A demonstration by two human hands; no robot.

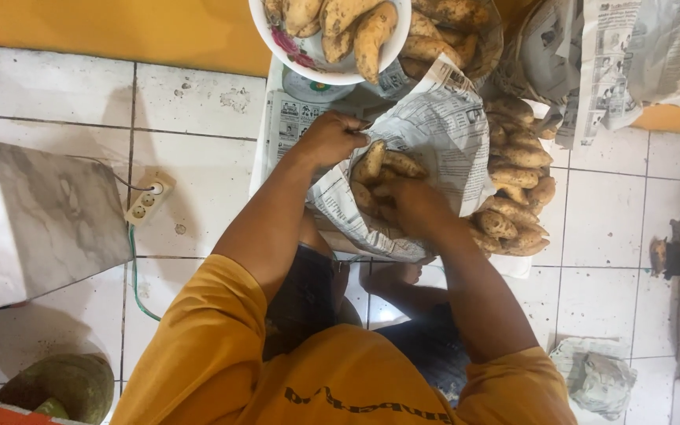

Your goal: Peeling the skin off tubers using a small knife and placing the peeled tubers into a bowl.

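Newsprint sheet [434, 134], pinched at its edge by the left hand [332, 138], cradles sweet potatoes [383, 169]; the right hand [415, 205] closes over them. Toward 3 o'clock lies a pile [517, 189]. Thin paper might tear, spilling roots.

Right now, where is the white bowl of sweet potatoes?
The white bowl sits at the top middle of the head view, just above the left hand and the newspaper.
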